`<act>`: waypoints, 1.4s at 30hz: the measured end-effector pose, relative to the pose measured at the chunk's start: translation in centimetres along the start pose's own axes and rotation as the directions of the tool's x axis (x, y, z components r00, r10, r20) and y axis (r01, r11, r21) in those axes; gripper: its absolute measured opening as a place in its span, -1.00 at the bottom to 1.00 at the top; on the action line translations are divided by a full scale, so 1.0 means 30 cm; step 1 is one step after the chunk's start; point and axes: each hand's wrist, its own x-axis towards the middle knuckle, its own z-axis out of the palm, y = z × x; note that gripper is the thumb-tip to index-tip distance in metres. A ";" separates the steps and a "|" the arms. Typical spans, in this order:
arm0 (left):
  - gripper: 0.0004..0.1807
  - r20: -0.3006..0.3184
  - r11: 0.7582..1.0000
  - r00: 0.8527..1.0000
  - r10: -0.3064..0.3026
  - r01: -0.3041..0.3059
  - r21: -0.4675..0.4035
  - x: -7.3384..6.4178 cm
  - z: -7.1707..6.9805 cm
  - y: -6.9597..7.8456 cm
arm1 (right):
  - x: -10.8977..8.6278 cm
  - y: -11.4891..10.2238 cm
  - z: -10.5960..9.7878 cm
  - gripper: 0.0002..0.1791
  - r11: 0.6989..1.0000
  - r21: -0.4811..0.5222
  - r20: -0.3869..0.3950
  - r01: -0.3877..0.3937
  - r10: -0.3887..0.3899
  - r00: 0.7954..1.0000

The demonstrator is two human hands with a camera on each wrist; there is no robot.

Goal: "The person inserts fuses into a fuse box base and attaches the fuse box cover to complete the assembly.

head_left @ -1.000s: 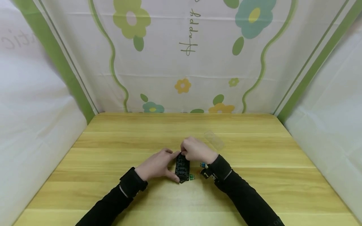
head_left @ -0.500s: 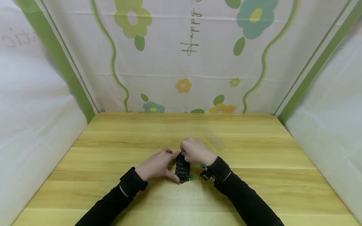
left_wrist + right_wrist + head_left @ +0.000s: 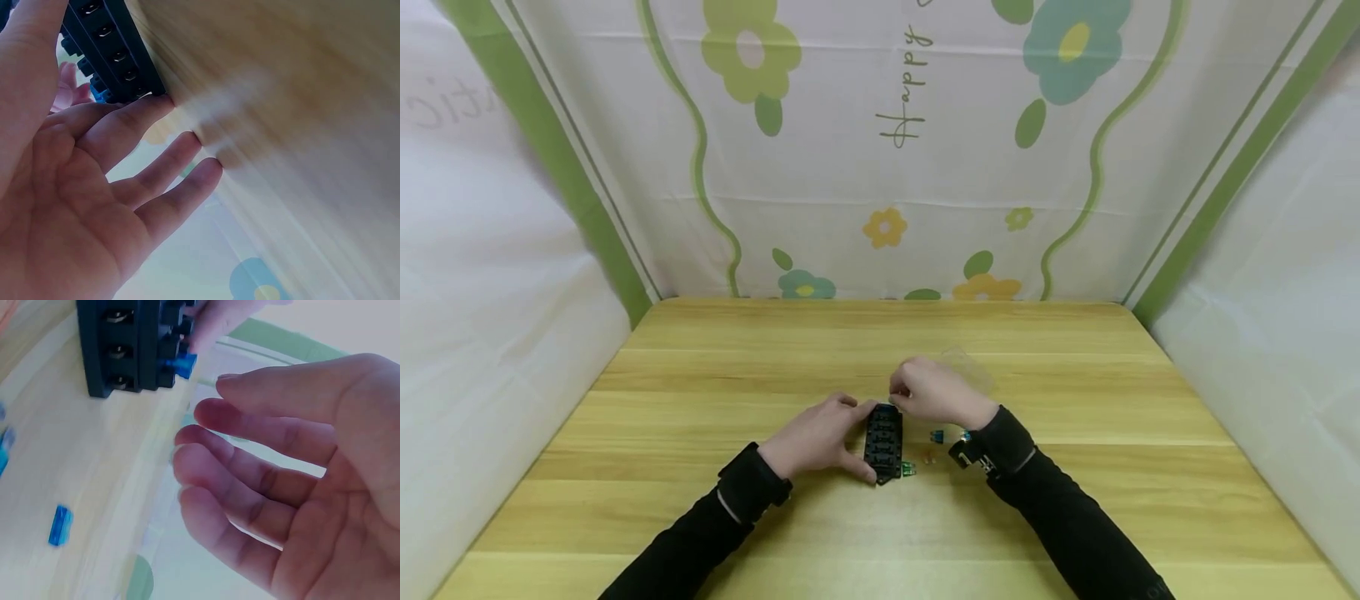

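Fingers (image 3: 128, 127) of the left hand (image 3: 814, 435) span the black block (image 3: 883, 442), thumb at its near end and forefinger at its far end, holding it on the tabletop (image 3: 700, 375). A blue piece (image 3: 183, 364) sits in the block's far end. Right of the block lie a green piece (image 3: 909, 469) just beside its near end, then a small orange piece (image 3: 929, 457) and loose blue pieces (image 3: 937, 437). The right hand (image 3: 942, 392), fingers loosely curved and unloaded, hovers just right of the block's far end, its forearm (image 3: 1067, 521) slanting in from the near right.
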 end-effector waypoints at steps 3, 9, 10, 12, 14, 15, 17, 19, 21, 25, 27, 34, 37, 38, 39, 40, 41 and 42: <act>0.17 0.006 1.000 1.000 -0.011 0.011 -0.003 -0.001 0.000 0.000 | -0.019 0.011 -0.012 -0.87 1.000 0.006 -0.007 -0.012 0.012 1.000; 0.17 0.009 1.000 1.000 -0.013 0.014 -0.006 0.001 0.005 -0.006 | -0.064 0.038 -0.031 -0.88 0.998 -0.060 -0.057 -0.020 0.016 0.998; 0.17 0.012 1.000 1.000 -0.014 0.014 -0.009 0.002 0.005 -0.006 | -0.070 0.044 -0.032 -0.88 0.997 -0.069 -0.062 -0.017 0.013 0.998; 0.17 0.018 1.000 1.000 -0.017 0.018 -0.022 0.000 0.003 -0.004 | -0.080 0.055 -0.036 -0.87 0.997 -0.072 -0.069 -0.016 0.011 0.998; 0.17 0.022 0.999 1.000 -0.020 0.021 -0.034 0.001 0.001 -0.004 | -0.089 0.065 -0.039 -0.86 0.999 -0.049 -0.069 -0.011 0.008 0.998; 0.17 0.025 0.999 0.999 -0.023 0.024 -0.039 0.001 0.000 -0.003 | -0.093 0.069 -0.042 -0.85 0.999 -0.033 -0.065 -0.013 0.011 0.998; 0.17 0.027 0.999 0.999 -0.024 0.025 -0.048 0.002 -0.001 -0.005 | -0.101 0.076 -0.047 -0.84 1.000 -0.009 -0.063 -0.016 0.015 0.998; 0.17 0.026 0.998 0.999 -0.023 0.025 -0.054 0.005 -0.001 -0.006 | -0.110 0.083 -0.050 -0.84 1.000 -0.004 -0.063 -0.022 0.021 0.998; 0.17 0.029 0.998 0.999 -0.025 0.027 -0.059 0.006 -0.003 -0.006 | -0.119 0.092 -0.050 -0.84 0.999 -0.014 -0.063 -0.033 0.032 0.997; 0.18 0.042 0.997 0.999 -0.032 0.035 -0.068 0.005 -0.007 -0.004 | -0.136 0.102 -0.052 -0.87 0.998 -0.028 -0.066 -0.061 0.059 0.996; 0.18 0.047 0.997 0.998 -0.035 0.039 -0.070 0.005 -0.009 -0.003 | -0.141 0.103 -0.054 -0.89 0.997 -0.025 -0.067 -0.072 0.070 0.995; 0.18 0.046 0.997 0.999 -0.022 0.025 -0.071 0.008 -0.009 -0.008 | -0.149 0.095 -0.053 -0.91 0.998 -0.031 -0.061 -0.058 0.056 0.997; 0.18 0.049 0.997 0.999 -0.020 0.024 -0.075 0.009 -0.011 -0.007 | -0.151 0.088 -0.050 -0.91 0.999 -0.027 -0.054 -0.047 0.045 0.997; 0.18 0.051 0.997 0.998 -0.023 0.027 -0.076 0.009 -0.011 -0.007 | -0.151 0.085 -0.048 -0.91 0.999 -0.028 -0.053 -0.043 0.042 0.998; 0.19 0.053 0.996 0.998 -0.025 0.029 -0.079 0.008 -0.011 -0.006 | -0.151 0.082 -0.046 -0.91 0.999 -0.031 -0.050 -0.040 0.039 0.998; 0.19 0.056 0.996 0.998 -0.028 0.032 -0.082 0.008 -0.011 -0.006 | -0.150 0.078 -0.045 -0.90 0.999 -0.034 -0.046 -0.038 0.037 0.998; 0.20 0.058 0.996 0.998 -0.031 0.036 -0.086 0.007 -0.011 -0.006 | -0.149 0.075 -0.043 -0.90 0.999 -0.038 -0.045 -0.030 0.028 0.999; 0.20 0.059 0.995 0.998 -0.034 0.040 -0.089 0.006 -0.011 -0.006 | -0.148 0.072 -0.039 -0.89 0.999 -0.046 -0.044 -0.022 0.020 0.999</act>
